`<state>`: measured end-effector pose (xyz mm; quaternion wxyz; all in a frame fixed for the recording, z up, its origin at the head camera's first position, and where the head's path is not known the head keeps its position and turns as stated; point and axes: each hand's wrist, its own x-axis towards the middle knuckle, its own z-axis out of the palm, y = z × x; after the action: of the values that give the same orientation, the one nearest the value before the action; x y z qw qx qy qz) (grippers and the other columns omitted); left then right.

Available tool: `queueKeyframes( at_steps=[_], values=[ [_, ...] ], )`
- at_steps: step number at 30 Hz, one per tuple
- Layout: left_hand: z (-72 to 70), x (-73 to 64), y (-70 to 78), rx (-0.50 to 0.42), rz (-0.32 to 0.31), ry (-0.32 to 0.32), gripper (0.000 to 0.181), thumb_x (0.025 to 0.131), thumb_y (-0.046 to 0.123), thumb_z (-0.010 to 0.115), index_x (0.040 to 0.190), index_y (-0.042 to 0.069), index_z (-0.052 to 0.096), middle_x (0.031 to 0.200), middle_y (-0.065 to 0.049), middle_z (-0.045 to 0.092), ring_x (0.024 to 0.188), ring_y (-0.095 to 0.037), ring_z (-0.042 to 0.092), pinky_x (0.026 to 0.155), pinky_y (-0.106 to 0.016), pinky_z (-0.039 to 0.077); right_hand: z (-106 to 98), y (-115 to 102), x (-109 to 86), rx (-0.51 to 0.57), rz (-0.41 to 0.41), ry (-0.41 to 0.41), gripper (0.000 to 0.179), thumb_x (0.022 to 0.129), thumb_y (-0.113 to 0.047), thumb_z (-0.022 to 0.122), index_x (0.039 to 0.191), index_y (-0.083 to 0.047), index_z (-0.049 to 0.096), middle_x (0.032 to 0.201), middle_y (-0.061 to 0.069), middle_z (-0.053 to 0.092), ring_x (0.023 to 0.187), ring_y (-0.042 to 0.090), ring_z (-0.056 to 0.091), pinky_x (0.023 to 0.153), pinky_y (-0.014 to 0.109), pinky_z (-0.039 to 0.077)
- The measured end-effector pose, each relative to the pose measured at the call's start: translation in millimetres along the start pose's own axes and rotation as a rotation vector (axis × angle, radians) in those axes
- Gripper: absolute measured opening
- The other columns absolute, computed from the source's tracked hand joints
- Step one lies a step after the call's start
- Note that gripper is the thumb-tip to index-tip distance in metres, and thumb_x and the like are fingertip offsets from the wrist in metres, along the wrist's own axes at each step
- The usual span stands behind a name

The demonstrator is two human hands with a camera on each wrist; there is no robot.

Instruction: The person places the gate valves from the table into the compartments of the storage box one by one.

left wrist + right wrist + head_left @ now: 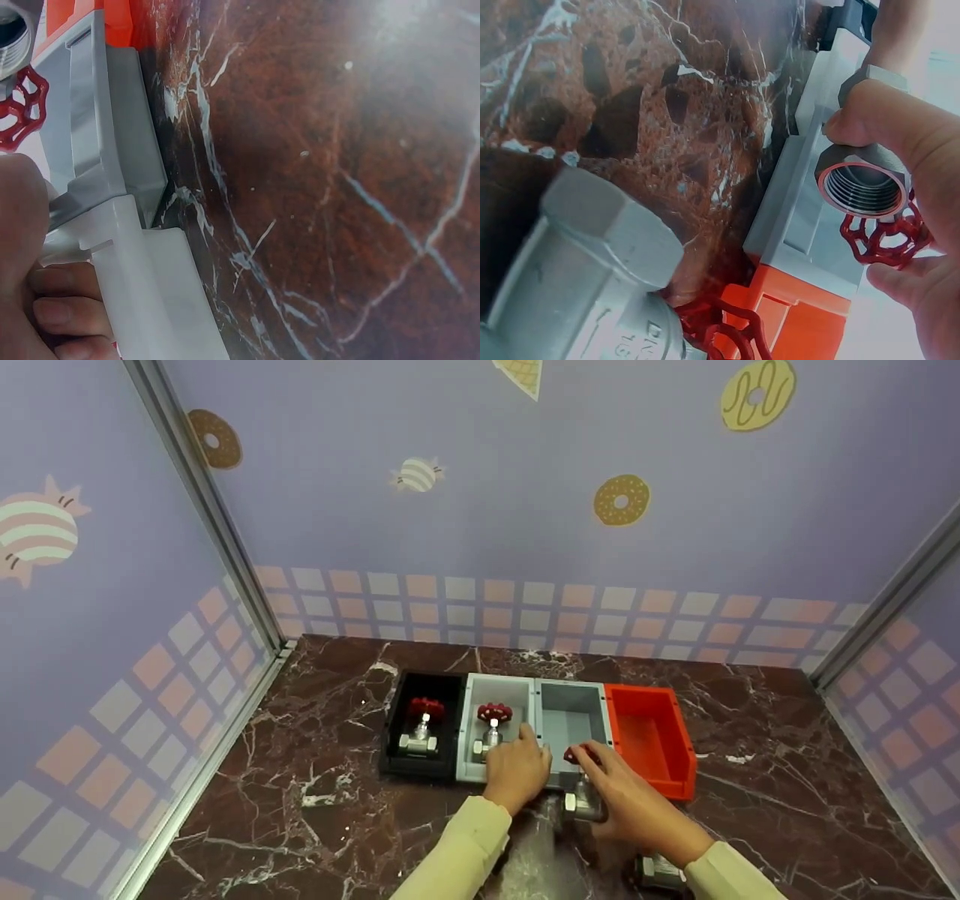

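My left hand grips the wall between the white bin and the grey bin. In the left wrist view, several fingers curl down inside the white bin. My right hand holds a metal valve with a red handwheel just over the grey bin's front edge. Seen from the right wrist, the thumb lies on the valve's body and its threaded opening shows. One valve stands in the white bin, another valve in the black bin.
A red-orange bin closes the row on the right. Another valve lies on the marble-patterned table under the right forearm, large in the right wrist view. Patterned walls enclose the back and sides.
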<state>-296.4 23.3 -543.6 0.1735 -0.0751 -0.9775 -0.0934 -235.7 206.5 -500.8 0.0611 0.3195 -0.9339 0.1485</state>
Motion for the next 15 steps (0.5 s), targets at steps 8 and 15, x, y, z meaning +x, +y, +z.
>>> queueKeyframes(
  at_steps=[8, 15],
  values=[
    [0.4, -0.4, 0.9, 0.012, 0.008, 0.001, 0.034, 0.093, 0.043, 0.057, 0.086, 0.011, 0.048, 0.052, -0.003, 0.055, 0.044, -0.023, 0.056, 0.041, -0.037, 0.039, -4.2, 3.2, 4.2, 0.024, 0.037, -0.027, 0.113, 0.057, -0.014, 0.085, 0.153, -0.011, 0.026, 0.148, 0.019, 0.035, 0.132, 0.033, 0.043, 0.099, 0.046, 0.047],
    [1.6, 0.2, -0.6, 0.016, 0.009, -0.001, 0.033, 0.093, 0.044, 0.057, 0.088, 0.011, 0.050, 0.051, -0.003, 0.054, 0.043, -0.022, 0.055, 0.040, -0.037, 0.037, -5.6, 6.5, 7.8, 0.002, 0.043, -0.047, 0.114, 0.059, -0.017, 0.088, 0.153, -0.011, 0.024, 0.149, 0.019, 0.034, 0.133, 0.033, 0.042, 0.099, 0.044, 0.047]
  ],
)
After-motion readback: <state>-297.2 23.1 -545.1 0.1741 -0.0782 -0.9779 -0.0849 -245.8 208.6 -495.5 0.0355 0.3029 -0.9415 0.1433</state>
